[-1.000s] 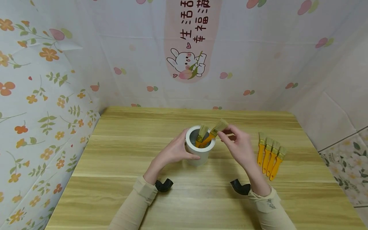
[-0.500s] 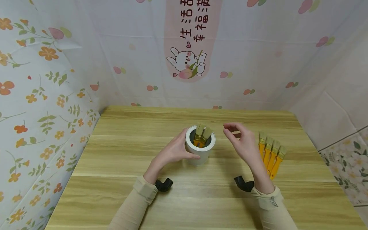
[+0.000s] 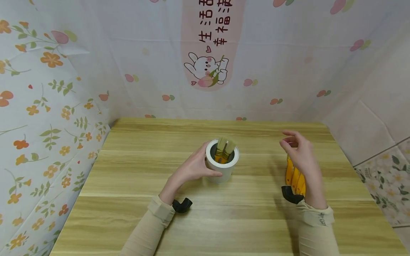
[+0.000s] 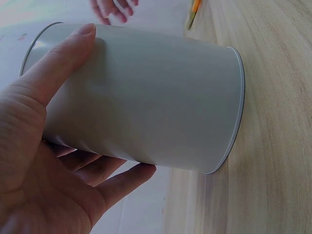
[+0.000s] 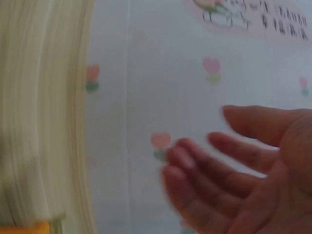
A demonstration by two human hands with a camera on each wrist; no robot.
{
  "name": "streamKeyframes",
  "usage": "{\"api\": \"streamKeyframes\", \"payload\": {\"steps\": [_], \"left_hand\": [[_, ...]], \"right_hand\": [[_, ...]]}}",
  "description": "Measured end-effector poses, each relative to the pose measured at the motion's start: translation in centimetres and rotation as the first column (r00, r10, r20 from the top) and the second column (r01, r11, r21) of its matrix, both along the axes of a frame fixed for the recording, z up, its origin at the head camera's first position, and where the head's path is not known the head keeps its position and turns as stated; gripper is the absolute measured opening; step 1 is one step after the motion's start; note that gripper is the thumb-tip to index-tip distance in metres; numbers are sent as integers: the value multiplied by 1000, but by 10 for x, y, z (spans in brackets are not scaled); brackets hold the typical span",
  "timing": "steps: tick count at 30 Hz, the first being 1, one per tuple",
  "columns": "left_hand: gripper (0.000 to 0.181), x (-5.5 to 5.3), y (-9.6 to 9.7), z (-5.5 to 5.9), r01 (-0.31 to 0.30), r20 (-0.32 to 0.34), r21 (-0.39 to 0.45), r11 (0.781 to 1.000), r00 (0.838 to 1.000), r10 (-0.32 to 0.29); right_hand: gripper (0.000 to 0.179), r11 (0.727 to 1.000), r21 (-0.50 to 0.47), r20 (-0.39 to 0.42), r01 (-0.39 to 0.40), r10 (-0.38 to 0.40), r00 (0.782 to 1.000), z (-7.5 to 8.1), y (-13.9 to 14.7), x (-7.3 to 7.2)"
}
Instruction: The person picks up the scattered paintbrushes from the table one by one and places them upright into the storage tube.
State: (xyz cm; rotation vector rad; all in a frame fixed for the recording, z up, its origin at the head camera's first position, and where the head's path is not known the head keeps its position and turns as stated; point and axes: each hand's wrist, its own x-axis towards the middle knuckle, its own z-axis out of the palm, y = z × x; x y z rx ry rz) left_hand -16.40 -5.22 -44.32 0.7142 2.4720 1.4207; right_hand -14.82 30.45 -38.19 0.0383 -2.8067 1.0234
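Observation:
My left hand (image 3: 193, 166) holds a white cylindrical canister (image 4: 156, 97), thumb on one side and fingers curled round the other. The canister stands upright on the table, and two paintbrushes (image 3: 221, 146) lean inside it with bristles up. My right hand (image 3: 301, 153) is off to the right, holding nothing, its fingers loosely bent. It hovers over a row of several paintbrushes with orange handles (image 3: 289, 173). That hand and wrist hide their bristles and part of the row. In the right wrist view an orange handle (image 5: 27, 228) shows at the lower left corner.
The wood-grain table (image 3: 144, 170) meets a printed cloth backdrop (image 3: 153, 64) at its far edge. More patterned cloth hangs on the left and right. A black curved piece sits at each wrist, the left one (image 3: 182, 205) by the sleeve cuff.
My right hand has let go of the second paintbrush, which now leans in the canister. It has moved right, over the row of paintbrushes. The left hand keeps its hold.

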Motion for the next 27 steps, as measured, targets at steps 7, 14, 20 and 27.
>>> {"api": "streamKeyframes", "payload": {"steps": [7,14,20,27], "left_hand": [[115,2,1,0,9,2,0,1000,1000,-9],[115,1,1,1,11,0,-3,1000,1000,-11],[115,-2,0,1,4,-7,6,1000,1000,-4],[116,-1,0,0,1,-4,-2,1000,1000,-1]], "right_hand": [[63,992,127,359,-15,-32,933,-7,36,0],[65,990,138,485,20,-85,871,-18,52,-4],[66,991,137,533,6,-79,843,-25,54,-11],[65,984,176,519,10,-101,849,-37,52,-17]]}}
